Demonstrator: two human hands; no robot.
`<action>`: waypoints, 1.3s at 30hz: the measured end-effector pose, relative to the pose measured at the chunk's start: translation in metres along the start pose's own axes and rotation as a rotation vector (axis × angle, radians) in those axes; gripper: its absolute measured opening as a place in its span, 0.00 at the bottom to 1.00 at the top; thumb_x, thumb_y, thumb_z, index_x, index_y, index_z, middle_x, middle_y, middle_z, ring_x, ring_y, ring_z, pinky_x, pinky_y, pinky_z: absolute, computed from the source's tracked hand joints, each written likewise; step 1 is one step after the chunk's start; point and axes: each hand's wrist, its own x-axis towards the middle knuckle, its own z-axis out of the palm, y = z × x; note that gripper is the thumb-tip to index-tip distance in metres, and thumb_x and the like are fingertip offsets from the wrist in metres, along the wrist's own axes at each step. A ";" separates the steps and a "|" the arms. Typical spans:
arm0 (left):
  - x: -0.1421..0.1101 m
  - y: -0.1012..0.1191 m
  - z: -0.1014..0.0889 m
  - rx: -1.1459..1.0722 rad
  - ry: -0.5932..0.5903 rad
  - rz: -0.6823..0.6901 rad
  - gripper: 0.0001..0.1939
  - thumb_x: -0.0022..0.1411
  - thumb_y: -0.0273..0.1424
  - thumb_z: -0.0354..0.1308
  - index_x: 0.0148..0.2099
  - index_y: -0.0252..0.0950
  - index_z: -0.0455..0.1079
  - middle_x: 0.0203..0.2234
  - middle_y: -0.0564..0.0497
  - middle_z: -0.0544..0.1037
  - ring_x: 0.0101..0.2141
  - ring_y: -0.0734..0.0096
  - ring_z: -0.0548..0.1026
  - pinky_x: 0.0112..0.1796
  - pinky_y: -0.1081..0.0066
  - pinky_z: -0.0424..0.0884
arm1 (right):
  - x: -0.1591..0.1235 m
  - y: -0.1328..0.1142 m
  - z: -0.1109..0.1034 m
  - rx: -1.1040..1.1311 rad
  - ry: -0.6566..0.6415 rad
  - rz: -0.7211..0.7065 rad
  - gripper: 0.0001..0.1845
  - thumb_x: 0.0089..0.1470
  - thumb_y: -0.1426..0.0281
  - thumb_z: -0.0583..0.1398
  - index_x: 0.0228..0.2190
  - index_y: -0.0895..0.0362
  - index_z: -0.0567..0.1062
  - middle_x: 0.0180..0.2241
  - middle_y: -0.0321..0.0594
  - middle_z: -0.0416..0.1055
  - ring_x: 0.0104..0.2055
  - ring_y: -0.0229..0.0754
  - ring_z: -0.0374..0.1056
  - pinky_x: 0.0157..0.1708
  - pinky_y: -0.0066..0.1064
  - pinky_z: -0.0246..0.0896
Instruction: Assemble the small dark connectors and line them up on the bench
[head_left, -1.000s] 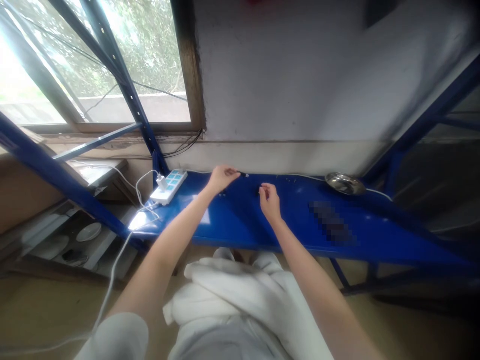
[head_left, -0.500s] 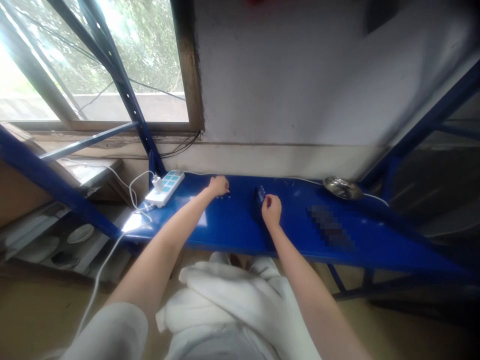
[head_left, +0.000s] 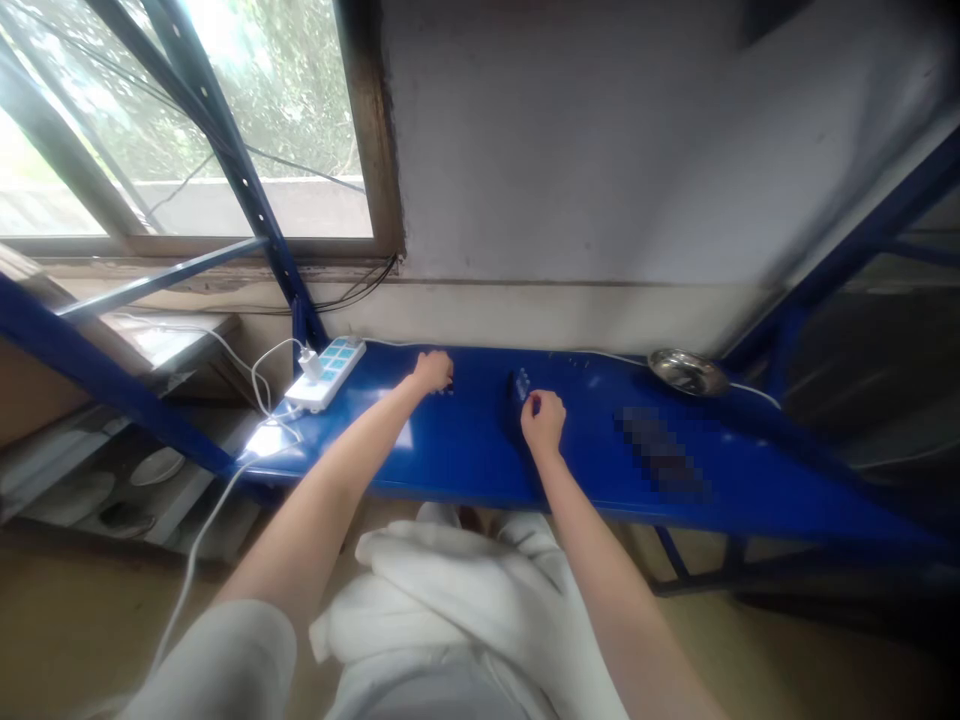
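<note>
My left hand [head_left: 435, 371] is lowered over the back of the blue table, fingers curled down and pressed together. Beneath its fingertips lie several small dark and pale pieces [head_left: 442, 391], too small to name. My right hand [head_left: 544, 421] is closed in a pinch to the right of them. Just past its fingertips shows a small dark object with a clear, bluish knobbly part [head_left: 523, 382]. Whether that object is held or only touched is hard to tell. What sits inside either pinch is mostly hidden by the fingers.
A white power strip [head_left: 326, 374] with a plugged-in charger [head_left: 310, 364] stands on the left of the blue table [head_left: 465, 455]. A shiny metal dish [head_left: 686, 371] is at the back right, near tiny scattered bits [head_left: 579, 364]. A blurred-out dark object [head_left: 660, 450] lies right of my right hand.
My left hand has moved left and down to the small pieces; a dark piece with a pale tip showed in its fingers earlier. My right hand has shifted slightly right and nearer me.
</note>
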 end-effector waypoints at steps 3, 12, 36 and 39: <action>-0.001 0.002 -0.002 0.081 -0.047 0.014 0.04 0.47 0.24 0.60 0.29 0.35 0.73 0.35 0.46 0.74 0.43 0.57 0.68 0.45 0.61 0.58 | -0.001 0.001 0.001 -0.011 -0.011 -0.009 0.08 0.52 0.71 0.50 0.31 0.59 0.68 0.32 0.44 0.69 0.35 0.43 0.63 0.39 0.37 0.55; -0.003 0.008 -0.005 0.245 -0.103 0.035 0.09 0.51 0.25 0.56 0.37 0.35 0.73 0.41 0.44 0.73 0.44 0.58 0.68 0.44 0.63 0.59 | 0.000 0.001 -0.001 -0.023 -0.068 0.014 0.09 0.52 0.71 0.49 0.32 0.59 0.68 0.33 0.45 0.69 0.37 0.45 0.63 0.39 0.37 0.55; -0.005 0.006 -0.002 0.265 -0.141 0.017 0.17 0.51 0.29 0.58 0.45 0.36 0.70 0.45 0.45 0.72 0.46 0.57 0.68 0.45 0.60 0.61 | -0.001 0.001 -0.001 -0.015 -0.061 0.026 0.09 0.52 0.72 0.49 0.32 0.59 0.68 0.33 0.46 0.69 0.37 0.45 0.63 0.39 0.37 0.56; -0.007 0.009 -0.003 0.240 -0.088 0.052 0.24 0.51 0.32 0.58 0.52 0.36 0.65 0.47 0.43 0.71 0.48 0.56 0.67 0.46 0.59 0.60 | -0.001 0.001 -0.001 -0.020 -0.063 0.030 0.09 0.52 0.72 0.50 0.32 0.59 0.69 0.33 0.45 0.69 0.37 0.45 0.63 0.39 0.37 0.56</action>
